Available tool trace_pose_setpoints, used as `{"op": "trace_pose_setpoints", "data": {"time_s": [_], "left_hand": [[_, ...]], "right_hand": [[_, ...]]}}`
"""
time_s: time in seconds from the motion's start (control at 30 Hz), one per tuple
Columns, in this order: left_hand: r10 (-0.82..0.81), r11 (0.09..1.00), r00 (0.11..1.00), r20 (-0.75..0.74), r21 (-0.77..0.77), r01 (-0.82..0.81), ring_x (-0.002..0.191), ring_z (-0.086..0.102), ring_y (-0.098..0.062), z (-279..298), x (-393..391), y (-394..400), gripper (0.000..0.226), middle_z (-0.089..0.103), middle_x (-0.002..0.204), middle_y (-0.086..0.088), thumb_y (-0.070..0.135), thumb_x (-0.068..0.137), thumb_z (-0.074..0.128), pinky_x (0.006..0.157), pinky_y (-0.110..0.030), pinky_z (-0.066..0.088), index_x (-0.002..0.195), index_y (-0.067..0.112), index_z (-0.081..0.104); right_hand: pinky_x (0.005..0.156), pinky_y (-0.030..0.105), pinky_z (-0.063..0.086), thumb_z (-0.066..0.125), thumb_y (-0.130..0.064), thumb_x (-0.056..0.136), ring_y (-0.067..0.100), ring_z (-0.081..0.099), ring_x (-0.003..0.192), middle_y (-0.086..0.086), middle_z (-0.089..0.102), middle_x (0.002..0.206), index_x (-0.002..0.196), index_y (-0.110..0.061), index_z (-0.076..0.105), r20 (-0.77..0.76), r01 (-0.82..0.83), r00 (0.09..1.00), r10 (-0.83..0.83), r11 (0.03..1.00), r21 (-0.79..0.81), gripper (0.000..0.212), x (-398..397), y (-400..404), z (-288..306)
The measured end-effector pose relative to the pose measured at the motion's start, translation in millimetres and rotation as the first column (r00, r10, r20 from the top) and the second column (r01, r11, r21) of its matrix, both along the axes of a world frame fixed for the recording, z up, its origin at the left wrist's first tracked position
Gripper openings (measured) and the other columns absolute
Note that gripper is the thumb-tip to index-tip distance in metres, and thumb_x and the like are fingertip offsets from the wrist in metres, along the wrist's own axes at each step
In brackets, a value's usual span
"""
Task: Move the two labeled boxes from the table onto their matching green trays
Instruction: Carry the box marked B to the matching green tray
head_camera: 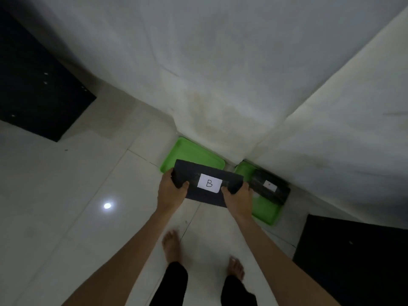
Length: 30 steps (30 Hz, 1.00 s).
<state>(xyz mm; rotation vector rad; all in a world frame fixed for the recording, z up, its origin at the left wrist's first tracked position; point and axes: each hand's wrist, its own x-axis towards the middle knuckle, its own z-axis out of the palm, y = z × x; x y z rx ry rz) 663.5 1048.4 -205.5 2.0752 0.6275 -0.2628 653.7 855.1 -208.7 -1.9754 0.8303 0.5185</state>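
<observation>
A dark box with a white label reading B (pixel 208 184) is held in the air between both hands, above the floor. My left hand (pixel 171 187) grips its left end and my right hand (pixel 237 196) grips its right end. Behind the box, in the wall corner, a bare green tray (pixel 187 152) lies on the floor, partly hidden by the box. To its right a second green tray (pixel 266 212) carries another dark box (pixel 270 187) with a small white label that I cannot read.
White walls meet in a corner just behind the trays. A dark piece of furniture (pixel 353 259) stands at the lower right and another dark shape (pixel 37 89) at the upper left. My bare feet (pixel 172 246) stand on glossy white floor tiles (pixel 77 195).
</observation>
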Motion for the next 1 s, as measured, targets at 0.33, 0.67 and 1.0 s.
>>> {"op": "trace_pose_setpoints", "data": {"time_s": [0.33,0.67,1.0], "left_hand": [[-0.186,0.983,0.982,-0.012,-0.005,0.186,0.111,0.062,-0.028,-219.6,204.9,101.3,0.048,0.065,0.124,-0.014,0.012,0.086,0.070,0.089,-0.026,0.043,0.132,0.007,0.057],[-0.324,0.940,0.946,-0.030,-0.120,0.318,0.113,0.060,-0.031,-510.7,305.2,68.0,0.043,0.064,0.126,-0.013,0.014,0.088,0.065,0.100,-0.042,0.046,0.130,0.008,0.056],[-0.409,0.911,0.893,-0.187,-0.138,0.388,0.128,0.051,-0.030,-619.3,299.2,61.6,0.083,0.052,0.143,-0.011,0.033,0.080,0.078,0.097,-0.029,0.035,0.148,0.013,0.035]], "right_hand": [[0.087,0.006,0.033,0.071,-0.022,0.089,0.024,0.056,0.121,0.012,0.055,0.140,0.143,-0.006,0.046,0.139,0.139,0.980,-0.143,0.990,0.036,0.062,167.5,87.2,-212.5],[0.105,0.044,0.044,0.063,-0.033,0.092,0.037,0.047,0.130,0.018,0.044,0.141,0.149,-0.010,0.033,0.072,0.214,0.975,-0.209,0.975,-0.060,0.068,241.4,70.8,-493.2],[0.105,0.049,0.044,0.067,-0.032,0.089,0.038,0.047,0.127,0.020,0.044,0.138,0.149,-0.010,0.028,-0.011,0.114,0.993,-0.117,0.980,-0.163,0.076,213.6,70.1,-600.9]]}}
